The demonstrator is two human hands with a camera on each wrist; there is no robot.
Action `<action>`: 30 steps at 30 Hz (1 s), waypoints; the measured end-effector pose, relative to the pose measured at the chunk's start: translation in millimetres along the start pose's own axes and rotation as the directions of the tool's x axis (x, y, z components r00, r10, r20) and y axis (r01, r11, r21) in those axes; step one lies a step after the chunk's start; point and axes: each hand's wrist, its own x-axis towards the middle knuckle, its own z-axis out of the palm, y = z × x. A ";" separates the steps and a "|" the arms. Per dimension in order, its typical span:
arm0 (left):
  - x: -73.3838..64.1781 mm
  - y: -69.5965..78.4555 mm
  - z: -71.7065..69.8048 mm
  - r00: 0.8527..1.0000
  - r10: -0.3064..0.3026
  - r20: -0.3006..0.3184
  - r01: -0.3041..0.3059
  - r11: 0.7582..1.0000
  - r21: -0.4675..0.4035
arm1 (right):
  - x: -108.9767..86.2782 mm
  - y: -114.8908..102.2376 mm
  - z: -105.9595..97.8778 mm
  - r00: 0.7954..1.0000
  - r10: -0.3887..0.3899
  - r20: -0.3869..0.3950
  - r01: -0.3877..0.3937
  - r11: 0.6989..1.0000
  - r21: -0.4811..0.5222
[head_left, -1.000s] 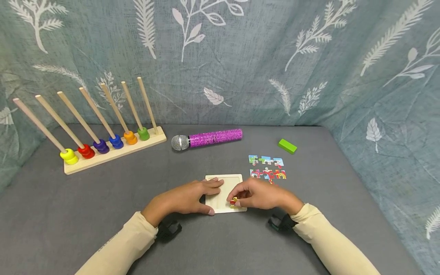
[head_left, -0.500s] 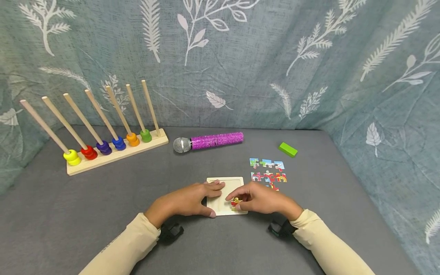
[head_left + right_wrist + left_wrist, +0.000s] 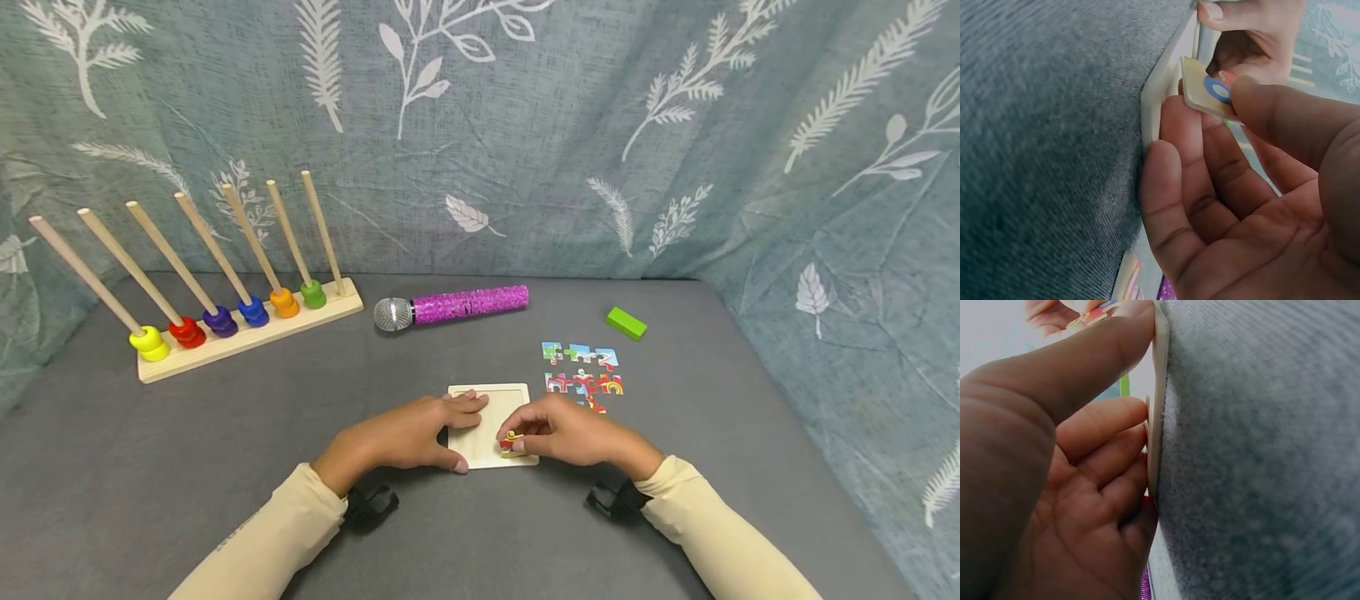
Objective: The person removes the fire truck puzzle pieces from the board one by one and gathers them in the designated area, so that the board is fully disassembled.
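My left hand rests on the left side of a shallow square wooden puzzle tray, fingers extended and thumb at the near edge. At the tray's near right corner, my right hand pinches a jigsaw puzzle piece between thumb and fingers. Yellow, red and blue printing shows on this puzzle piece in the right wrist view, where it stands tilted against the tray. The right thumb covers part of its picture.
Several loose puzzle pieces lie in rows beyond my right hand, partly hidden by it. A green block is farther back. Behind the tray lies a glittery purple microphone. A wooden peg stand with coloured rings occupies the back left.
Half a second ago the right fingertips were spread wider and more of the puzzle piece showed; now they close on it and it tips. The left hand stays on the tray.
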 end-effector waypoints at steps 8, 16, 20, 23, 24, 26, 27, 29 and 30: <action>1.3 -2.1 1.2 1.000 0.003 0.007 -0.003 1.000 0.012 | -5.0 0.8 -7.6 0.999 -0.003 -0.034 0.002 1.000 -0.013; -0.1 -2.2 1.1 1.000 -0.023 0.010 0.022 1.000 0.010 | -12.8 0.6 -29.7 0.989 0.043 -0.140 -0.039 0.999 0.032; -0.3 -2.0 1.4 1.000 -0.022 0.014 0.022 1.000 0.009 | -22.3 5.6 -40.4 0.983 0.041 -0.182 -0.042 0.999 -0.004; -1.0 -1.4 1.6 1.000 -0.016 0.011 0.016 1.000 0.004 | -29.5 9.8 -46.2 0.977 0.038 -0.211 -0.044 0.999 -0.021; -1.2 -1.2 1.5 1.000 -0.013 0.008 0.013 1.000 0.001 | -31.5 11.5 -47.9 0.975 0.036 -0.218 -0.042 0.999 -0.025; -1.5 -0.5 1.2 1.000 -0.008 0.003 0.008 1.000 0.001 | -35.6 14.6 -51.2 0.971 0.036 -0.236 -0.043 0.999 -0.028; -1.6 -0.2 1.1 1.000 -0.006 0.001 0.006 1.000 0.001 | -37.6 15.8 -52.6 0.969 0.042 -0.244 -0.049 0.998 -0.024; -1.6 0.4 1.2 1.000 -0.006 0.000 0.006 1.000 0.008 | -41.1 18.7 -55.5 0.965 0.062 -0.255 -0.068 0.998 -0.015; -1.5 0.6 1.3 1.000 -0.006 -0.001 0.006 1.000 0.012 | -43.3 20.4 -57.0 0.963 0.070 -0.261 -0.077 0.997 -0.014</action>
